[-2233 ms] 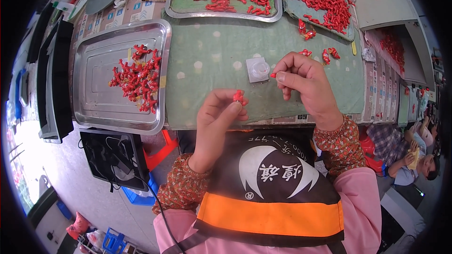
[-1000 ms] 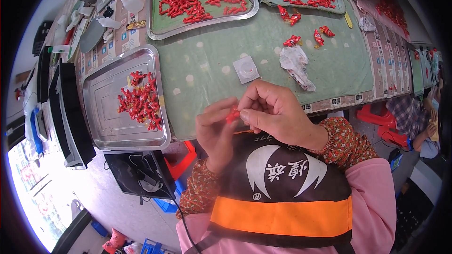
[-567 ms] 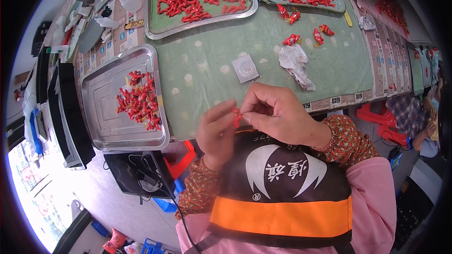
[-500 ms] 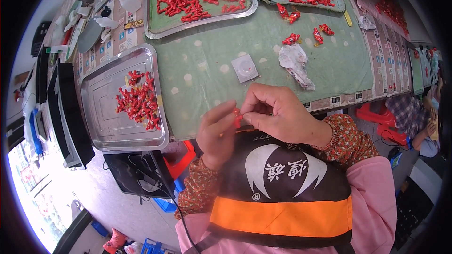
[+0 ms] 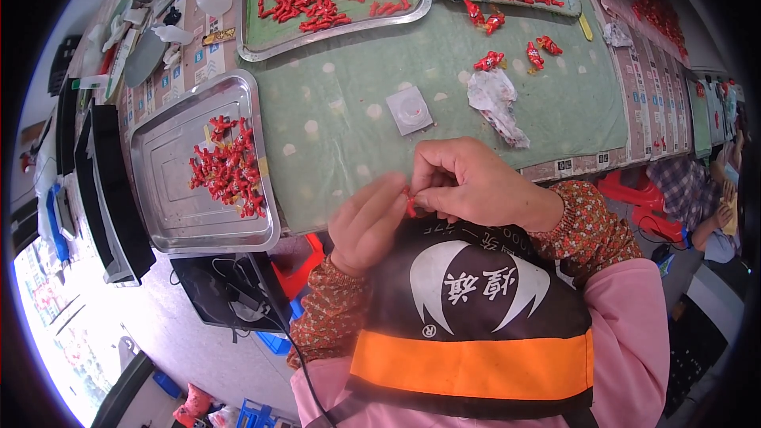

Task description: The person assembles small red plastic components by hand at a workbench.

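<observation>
My left hand [image 5: 366, 223] is closed, its fingers pressed together around a small red figure [image 5: 411, 204] above the table's near edge. My right hand [image 5: 479, 189] comes in from the right, thumb and forefinger pinched against the same figure. The fingers hide most of it, so its detail cannot be made out. Just beyond my hands lies a square pale pad with a round clear dish [image 5: 410, 111]. A crumpled, stained white tissue [image 5: 495, 105] is to its right. Behind the tissue, several red and yellow figures [image 5: 533, 54] are scattered on the green cloth [image 5: 333, 119].
At left stands a metal tray [image 5: 158, 182] with a pile of red figures. A larger tray [image 5: 317, 43] and a green board [image 5: 507, 6] at the back bear many red pieces. White bottles [image 5: 212, 0] crowd the far left; a co-worker's hand [image 5: 723, 214] shows at right.
My left hand has moved slightly right, nearer the right hand, and the red figure has shifted right and a little down. The view has shifted slightly; the trays look the same.
</observation>
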Action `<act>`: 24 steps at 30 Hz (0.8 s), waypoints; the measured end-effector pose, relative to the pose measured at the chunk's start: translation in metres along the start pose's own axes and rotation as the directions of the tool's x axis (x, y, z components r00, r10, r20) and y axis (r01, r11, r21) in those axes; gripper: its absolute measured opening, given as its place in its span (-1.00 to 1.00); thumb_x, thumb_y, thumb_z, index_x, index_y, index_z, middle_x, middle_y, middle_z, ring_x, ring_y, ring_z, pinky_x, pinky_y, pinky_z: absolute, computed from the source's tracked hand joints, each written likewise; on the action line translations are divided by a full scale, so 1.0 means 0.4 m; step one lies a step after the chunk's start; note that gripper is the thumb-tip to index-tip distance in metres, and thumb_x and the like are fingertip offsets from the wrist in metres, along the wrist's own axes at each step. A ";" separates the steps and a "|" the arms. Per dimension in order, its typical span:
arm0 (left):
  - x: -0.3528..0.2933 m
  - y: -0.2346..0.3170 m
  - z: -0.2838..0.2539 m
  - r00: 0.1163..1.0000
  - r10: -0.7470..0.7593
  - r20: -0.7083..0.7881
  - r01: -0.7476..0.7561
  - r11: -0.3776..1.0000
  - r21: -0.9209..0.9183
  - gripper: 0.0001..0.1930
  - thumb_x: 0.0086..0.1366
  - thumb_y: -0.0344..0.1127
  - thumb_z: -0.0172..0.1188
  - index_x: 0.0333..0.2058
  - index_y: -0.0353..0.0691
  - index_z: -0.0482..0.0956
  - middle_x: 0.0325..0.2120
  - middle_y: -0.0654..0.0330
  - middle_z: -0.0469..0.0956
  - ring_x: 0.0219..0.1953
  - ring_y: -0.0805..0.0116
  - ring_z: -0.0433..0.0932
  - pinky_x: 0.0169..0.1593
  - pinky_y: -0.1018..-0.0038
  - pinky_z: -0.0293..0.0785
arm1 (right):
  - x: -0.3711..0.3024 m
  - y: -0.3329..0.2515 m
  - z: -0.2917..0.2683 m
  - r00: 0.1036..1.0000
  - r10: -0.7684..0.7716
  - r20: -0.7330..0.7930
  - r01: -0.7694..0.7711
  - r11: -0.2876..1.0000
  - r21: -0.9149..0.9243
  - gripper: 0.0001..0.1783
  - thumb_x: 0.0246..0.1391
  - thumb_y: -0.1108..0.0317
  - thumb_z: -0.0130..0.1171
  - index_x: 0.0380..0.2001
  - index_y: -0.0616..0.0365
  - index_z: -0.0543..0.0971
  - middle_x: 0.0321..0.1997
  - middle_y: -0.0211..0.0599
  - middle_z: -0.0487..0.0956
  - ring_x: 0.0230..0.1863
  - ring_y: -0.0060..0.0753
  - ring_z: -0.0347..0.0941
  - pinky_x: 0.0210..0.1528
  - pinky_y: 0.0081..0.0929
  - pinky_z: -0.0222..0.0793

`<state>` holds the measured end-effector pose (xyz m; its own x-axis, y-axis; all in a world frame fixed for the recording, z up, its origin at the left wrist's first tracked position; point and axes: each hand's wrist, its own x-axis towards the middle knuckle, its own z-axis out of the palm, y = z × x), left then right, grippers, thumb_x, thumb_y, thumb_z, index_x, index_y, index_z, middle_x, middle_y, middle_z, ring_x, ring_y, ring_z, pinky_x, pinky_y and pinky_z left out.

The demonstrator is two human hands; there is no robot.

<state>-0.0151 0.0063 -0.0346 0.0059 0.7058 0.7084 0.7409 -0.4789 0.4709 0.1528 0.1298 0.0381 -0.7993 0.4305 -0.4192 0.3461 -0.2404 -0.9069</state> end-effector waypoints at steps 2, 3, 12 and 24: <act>-0.001 0.000 0.000 0.999 0.030 0.023 -0.030 1.000 0.001 -0.76 -0.01 -0.56 0.31 -0.29 -0.32 0.62 -0.18 0.00 0.65 -0.17 0.11 0.66 -0.20 0.43 0.62 | 0.004 0.000 -0.002 0.999 0.038 0.020 -0.039 0.999 0.010 -0.92 0.07 0.54 0.16 -0.46 0.21 0.46 -0.51 -0.44 0.54 -0.53 -0.72 0.43 -0.52 -0.70 0.38; -0.003 0.000 -0.001 0.999 0.028 0.024 -0.028 1.000 0.000 -0.76 -0.01 -0.56 0.31 -0.29 -0.32 0.62 -0.18 0.00 0.65 -0.17 0.11 0.66 -0.20 0.43 0.62 | 0.007 0.002 -0.001 0.996 0.081 0.037 -0.083 0.996 0.041 -0.91 0.08 0.53 0.16 -0.46 0.20 0.46 -0.50 -0.43 0.55 -0.54 -0.71 0.43 -0.54 -0.70 0.38; -0.008 -0.004 -0.008 0.994 0.062 0.086 -0.064 0.998 0.017 -0.77 0.01 -0.54 0.33 -0.29 -0.32 0.60 -0.17 -0.02 0.65 -0.16 0.12 0.66 -0.19 0.43 0.62 | 0.008 0.014 -0.011 0.978 0.191 0.088 -0.206 0.954 0.218 -0.90 0.06 0.50 0.19 -0.43 0.19 0.45 -0.48 -0.35 0.58 -0.55 -0.67 0.47 -0.57 -0.70 0.42; -0.004 -0.012 -0.008 0.985 0.140 0.103 -0.139 0.990 -0.012 -0.76 0.02 -0.51 0.31 -0.28 -0.32 0.57 -0.16 -0.03 0.64 -0.17 0.12 0.67 -0.24 0.46 0.62 | 0.010 0.034 -0.009 0.958 0.249 0.142 -0.285 0.889 0.359 -0.87 -0.01 0.51 0.22 -0.48 0.21 0.44 -0.50 -0.28 0.58 -0.59 -0.63 0.47 -0.62 -0.67 0.44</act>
<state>-0.0207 0.0058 -0.0362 0.1785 0.6820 0.7093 0.7246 -0.5788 0.3742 0.1562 0.1315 0.0239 -0.7494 0.2285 -0.6215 0.3590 -0.6484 -0.6713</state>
